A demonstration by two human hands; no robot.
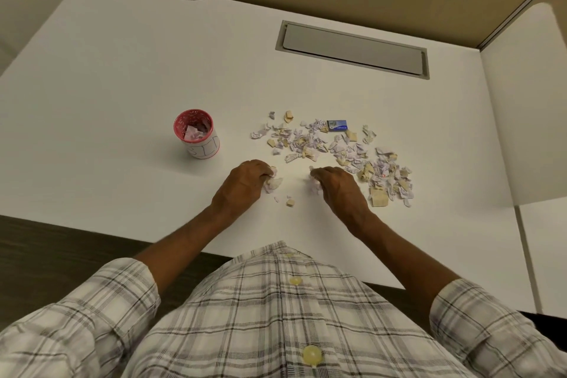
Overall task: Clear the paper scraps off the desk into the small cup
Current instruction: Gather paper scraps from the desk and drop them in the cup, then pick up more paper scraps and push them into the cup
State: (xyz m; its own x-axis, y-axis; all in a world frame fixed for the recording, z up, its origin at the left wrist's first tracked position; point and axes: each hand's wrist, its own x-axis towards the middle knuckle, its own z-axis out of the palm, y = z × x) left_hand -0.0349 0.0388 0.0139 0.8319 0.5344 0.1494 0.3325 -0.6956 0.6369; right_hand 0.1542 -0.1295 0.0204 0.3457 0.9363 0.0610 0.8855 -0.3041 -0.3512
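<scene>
Paper scraps (331,150) lie scattered on the white desk (122,70) — the left hand (245,182) and the right hand (336,186) each curl around a few nearby. The cup (196,136), holding some, stands left.

Soft, warm light is falling from above and spreading evenly over the pale desk (122,77). The cup (201,144) is casting only a faint, diffuse shadow at its base. The wide lens is bowing the desk's edges, and the shirt (276,316) nearest the camera is blurring slightly.
</scene>
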